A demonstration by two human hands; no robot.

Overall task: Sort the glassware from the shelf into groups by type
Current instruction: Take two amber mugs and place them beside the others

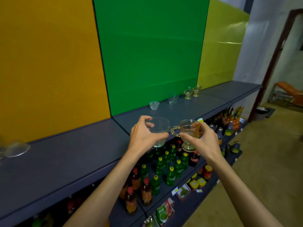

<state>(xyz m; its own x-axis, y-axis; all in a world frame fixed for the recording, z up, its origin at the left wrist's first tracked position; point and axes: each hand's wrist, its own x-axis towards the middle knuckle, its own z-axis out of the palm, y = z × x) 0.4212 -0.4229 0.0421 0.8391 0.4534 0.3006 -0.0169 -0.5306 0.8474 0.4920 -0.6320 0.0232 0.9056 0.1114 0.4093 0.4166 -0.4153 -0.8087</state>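
Hands both busy: left hand (144,135) fingers curl round a clear cup (159,131), right hand (204,139) pinches an amber mug (188,135); best set each down gently beside its kind near the shelf's (73,154) back edge.

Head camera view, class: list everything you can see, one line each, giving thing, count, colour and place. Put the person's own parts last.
Clear cup: one, colourless, held above the shelf edge.
Amber mug: one, yellowish, handled, held beside it.
Frosted cup: one, pale, on the top shelf.
Clear tumbler: one, right of it.
Amber footed mugs: two, far right, together.
Glass bowls: blurred, far left; count unclear.
Green bottles: several, lower shelf.
Red-capped bottles: several, lower shelf.
Left hand: grips the clear cup.
Right hand: grips the amber mug.
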